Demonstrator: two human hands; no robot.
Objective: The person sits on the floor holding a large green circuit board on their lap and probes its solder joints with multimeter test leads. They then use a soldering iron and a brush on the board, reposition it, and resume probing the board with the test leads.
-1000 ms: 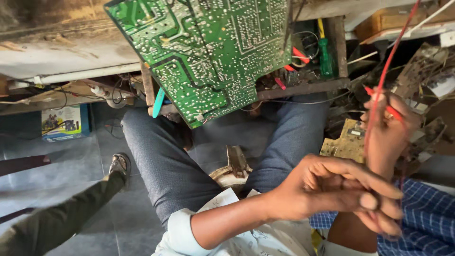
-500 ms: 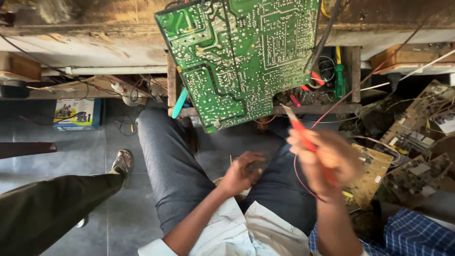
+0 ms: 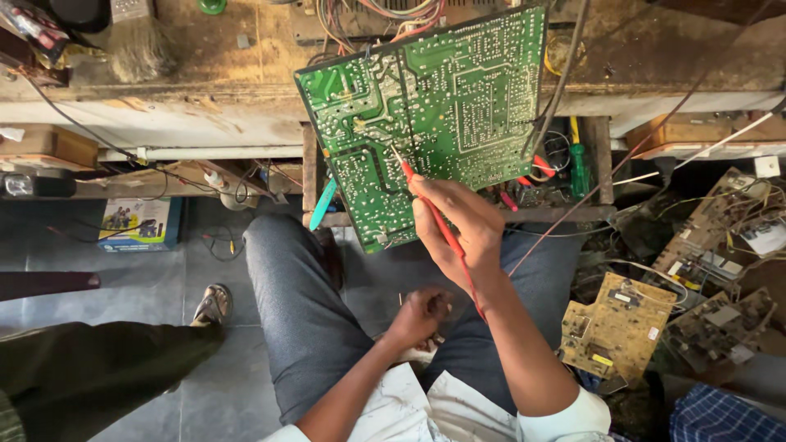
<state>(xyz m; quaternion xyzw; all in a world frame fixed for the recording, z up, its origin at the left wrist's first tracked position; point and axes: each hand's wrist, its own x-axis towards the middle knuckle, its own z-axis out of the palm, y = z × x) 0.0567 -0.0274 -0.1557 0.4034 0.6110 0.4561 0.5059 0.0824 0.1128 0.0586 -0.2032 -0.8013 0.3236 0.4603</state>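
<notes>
A large green circuit board (image 3: 426, 115) leans off the bench edge, solder side facing me. My right hand (image 3: 460, 225) grips a thin red test probe (image 3: 430, 205) whose metal tip touches the board near its lower middle. A red wire runs back from the probe along my forearm. My left hand (image 3: 419, 315) rests in my lap between my knees, fingers curled on something small and pale that I cannot make out.
A worn workbench (image 3: 188, 90) carries wires and a brush. Beneath the board sits a drawer with a green screwdriver (image 3: 579, 168) and red tools. Brown circuit boards (image 3: 618, 327) pile up at right. Another person's leg (image 3: 90, 368) and sandalled foot (image 3: 213, 304) are at left.
My right hand has come up from lap height and set the red probe's tip on the green board. My left hand has stayed in my lap. The view has shifted slightly.
</notes>
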